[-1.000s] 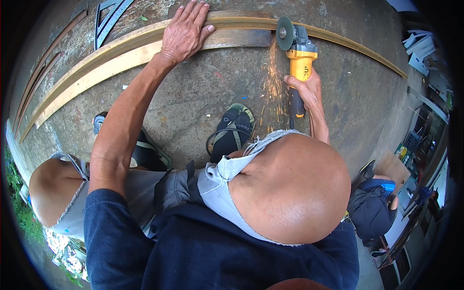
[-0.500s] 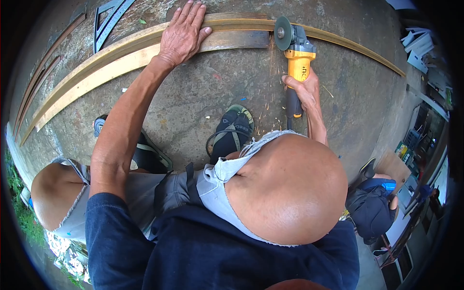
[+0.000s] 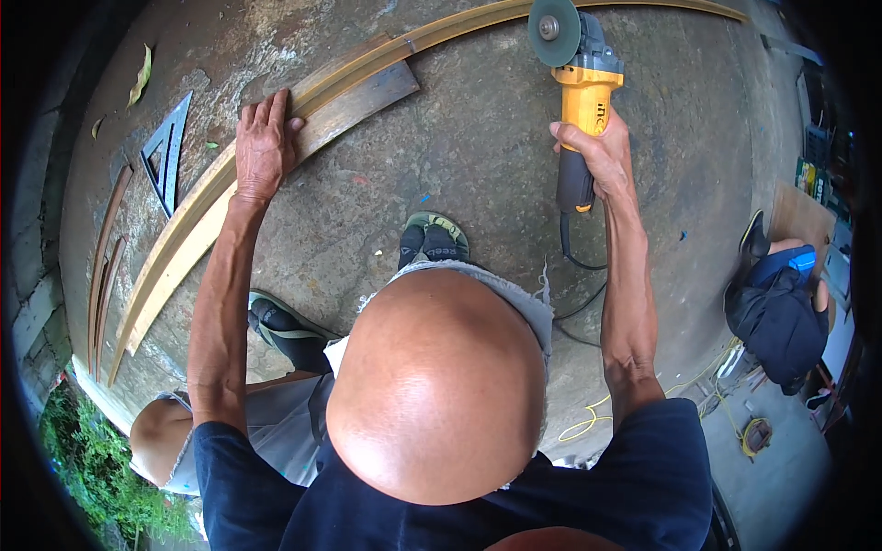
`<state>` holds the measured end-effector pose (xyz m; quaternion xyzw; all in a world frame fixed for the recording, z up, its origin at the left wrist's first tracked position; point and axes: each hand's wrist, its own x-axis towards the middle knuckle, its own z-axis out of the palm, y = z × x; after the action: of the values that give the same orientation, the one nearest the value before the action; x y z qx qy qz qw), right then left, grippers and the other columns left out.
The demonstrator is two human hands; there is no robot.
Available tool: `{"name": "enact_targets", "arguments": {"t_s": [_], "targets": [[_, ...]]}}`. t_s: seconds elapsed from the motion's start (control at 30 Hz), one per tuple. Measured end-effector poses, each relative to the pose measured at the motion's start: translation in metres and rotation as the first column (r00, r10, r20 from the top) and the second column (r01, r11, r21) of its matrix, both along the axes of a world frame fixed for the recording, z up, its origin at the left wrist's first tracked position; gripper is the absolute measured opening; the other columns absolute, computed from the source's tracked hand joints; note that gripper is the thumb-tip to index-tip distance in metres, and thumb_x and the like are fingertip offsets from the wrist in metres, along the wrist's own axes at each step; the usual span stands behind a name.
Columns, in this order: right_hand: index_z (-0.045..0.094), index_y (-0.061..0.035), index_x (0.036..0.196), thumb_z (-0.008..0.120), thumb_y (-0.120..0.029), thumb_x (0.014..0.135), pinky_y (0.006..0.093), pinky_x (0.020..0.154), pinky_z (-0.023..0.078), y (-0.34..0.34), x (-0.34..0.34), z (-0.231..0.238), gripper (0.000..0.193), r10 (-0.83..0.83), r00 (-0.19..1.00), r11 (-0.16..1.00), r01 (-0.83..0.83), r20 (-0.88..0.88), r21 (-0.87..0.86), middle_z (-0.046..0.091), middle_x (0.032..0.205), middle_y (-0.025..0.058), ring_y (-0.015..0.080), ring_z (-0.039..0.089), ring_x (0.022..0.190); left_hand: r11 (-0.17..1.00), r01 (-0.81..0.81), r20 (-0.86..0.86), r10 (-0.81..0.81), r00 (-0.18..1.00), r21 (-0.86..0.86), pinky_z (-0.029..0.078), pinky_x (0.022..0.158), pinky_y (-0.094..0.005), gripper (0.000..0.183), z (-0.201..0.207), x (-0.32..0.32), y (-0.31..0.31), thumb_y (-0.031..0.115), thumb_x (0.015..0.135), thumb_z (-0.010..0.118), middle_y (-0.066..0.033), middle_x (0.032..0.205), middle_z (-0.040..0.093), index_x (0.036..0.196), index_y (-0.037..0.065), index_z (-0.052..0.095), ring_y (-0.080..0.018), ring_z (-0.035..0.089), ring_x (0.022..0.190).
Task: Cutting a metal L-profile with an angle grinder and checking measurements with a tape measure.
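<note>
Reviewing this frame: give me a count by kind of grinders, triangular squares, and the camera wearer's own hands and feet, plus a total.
Angle grinder: 1
Triangular square: 1
Left hand and right hand: 2
Left foot and right foot: 2
Total: 6

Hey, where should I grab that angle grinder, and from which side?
I'd probably take the angle grinder by its slim barrel, where yellow meets black, coming from the near right, as the right hand does. The barrel lies nearest, with the green disc at the far end.
</note>
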<state>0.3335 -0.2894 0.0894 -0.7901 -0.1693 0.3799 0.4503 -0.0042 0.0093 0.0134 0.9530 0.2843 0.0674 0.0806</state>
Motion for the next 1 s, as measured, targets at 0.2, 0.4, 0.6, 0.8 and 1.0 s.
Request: {"name": "enact_targets", "arguments": {"t_s": [0.2,0.4,0.6,0.8,1.0], "targets": [[0.057,-0.0013,0.111,0.08,-0.017,0.074,0.0314,0.064,0.054,-0.018,0.011,0.0,0.046,-0.066,0.996,0.997,0.069,-0.06,0.047,0.063,0.086,0.0067,0.0164,0.064,0.068,1.0,-0.011,-0.028,0.011,1.0,0.015,0.046,0.097,-0.047,0.039,0.0,0.004,0.009,0.02,0.096,0.062,-0.021,0.118,0.066,0.129,-0.002,0.06,-0.0378,0.057,0.109],[0.059,-0.0013,0.108,0.081,-0.013,0.074,0.0305,0.063,0.054,-0.028,0.015,0.001,0.042,-0.064,0.992,0.995,0.073,-0.11,0.072,0.064,0.083,0.0052,0.015,0.064,0.069,0.926,-0.238,-0.116,0.213,0.97,-0.292,0.052,0.092,-0.0446,0.031,0.022,0.02,0.032,0.023,0.092,0.07,-0.0202,0.107,0.07,0.116,0.003,0.07,-0.0359,0.066,0.103],[0.058,-0.0015,0.109,0.08,-0.012,0.075,0.0305,0.064,0.053,-0.028,0.01,-0.002,0.042,-0.036,0.991,0.998,0.043,-0.129,0.052,0.064,0.084,0.0053,0.0151,0.064,0.068,0.938,-0.214,-0.127,0.185,0.974,-0.274,0.051,0.093,-0.0458,0.033,0.028,0.019,0.034,0.022,0.088,0.074,-0.0185,0.108,0.07,0.114,0.003,0.069,-0.037,0.065,0.104],[0.057,-0.0007,0.11,0.079,-0.016,0.074,0.0312,0.062,0.054,-0.024,-0.002,0.0,0.044,0.005,0.993,1.0,-0.004,-0.118,0.015,0.063,0.082,0.0066,0.0167,0.065,0.067,0.986,-0.105,0.04,0.112,0.993,-0.129,0.05,0.088,-0.0478,0.031,0.021,0.013,0.025,0.019,0.084,0.077,-0.0171,0.101,0.066,0.107,0.002,0.065,-0.0379,0.062,0.101],[0.057,-0.001,0.11,0.079,-0.016,0.074,0.031,0.062,0.054,-0.003,-0.014,0.009,0.045,0.077,0.99,0.997,-0.078,-0.121,-0.008,0.063,0.082,0.0061,0.0161,0.065,0.067,0.988,-0.118,0.084,0.127,0.988,-0.098,0.052,0.081,-0.0471,0.031,0.021,0.011,0.021,0.023,0.085,0.076,-0.0152,0.098,0.066,0.108,0.005,0.066,-0.0365,0.065,0.095]]}}
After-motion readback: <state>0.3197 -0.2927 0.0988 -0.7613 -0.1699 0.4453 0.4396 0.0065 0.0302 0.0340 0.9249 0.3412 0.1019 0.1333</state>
